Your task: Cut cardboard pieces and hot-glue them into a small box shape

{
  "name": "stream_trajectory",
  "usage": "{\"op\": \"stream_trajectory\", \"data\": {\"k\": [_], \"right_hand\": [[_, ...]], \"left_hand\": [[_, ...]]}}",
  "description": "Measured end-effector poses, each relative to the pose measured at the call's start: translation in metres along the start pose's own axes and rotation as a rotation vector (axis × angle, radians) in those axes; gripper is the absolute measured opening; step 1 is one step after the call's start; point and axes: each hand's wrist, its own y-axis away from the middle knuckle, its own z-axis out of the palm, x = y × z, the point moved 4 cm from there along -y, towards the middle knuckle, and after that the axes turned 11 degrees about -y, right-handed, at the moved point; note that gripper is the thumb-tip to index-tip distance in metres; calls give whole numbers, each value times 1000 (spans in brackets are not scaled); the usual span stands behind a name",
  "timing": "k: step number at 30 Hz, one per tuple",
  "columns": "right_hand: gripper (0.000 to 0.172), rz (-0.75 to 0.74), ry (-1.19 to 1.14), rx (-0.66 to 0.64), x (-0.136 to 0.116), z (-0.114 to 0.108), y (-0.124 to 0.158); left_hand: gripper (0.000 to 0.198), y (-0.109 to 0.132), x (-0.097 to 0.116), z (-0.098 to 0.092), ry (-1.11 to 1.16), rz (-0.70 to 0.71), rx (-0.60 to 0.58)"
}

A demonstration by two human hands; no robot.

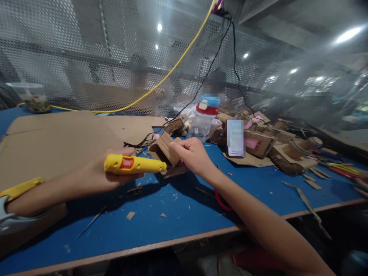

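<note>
My left hand (97, 174) is wrapped around a yellow hot glue gun (140, 164) with an orange window in its side. The dark nozzle points right, at a small folded cardboard piece (166, 147). Whether the nozzle touches the cardboard I cannot tell. My right hand (191, 153) pinches the upper right part of that piece and holds it tilted above the blue table. The fingers of my left hand are partly hidden behind the glue gun.
Cardboard sheets (57, 134) cover the back left. A clear bottle (201, 122), an upright phone (235, 138) and cardboard constructions (258, 142) stand behind and right. Red-handled scissors (221, 201) lie beneath my right forearm. Scraps dot the blue table (120, 226). A yellow cable (169, 73) hangs behind.
</note>
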Motion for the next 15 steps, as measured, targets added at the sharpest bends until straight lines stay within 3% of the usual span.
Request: {"op": "stream_trajectory", "data": {"k": [15], "right_hand": [[40, -3, -14, 12, 2, -1, 0]], "left_hand": [[10, 2, -5, 2, 15, -20, 12]]}}
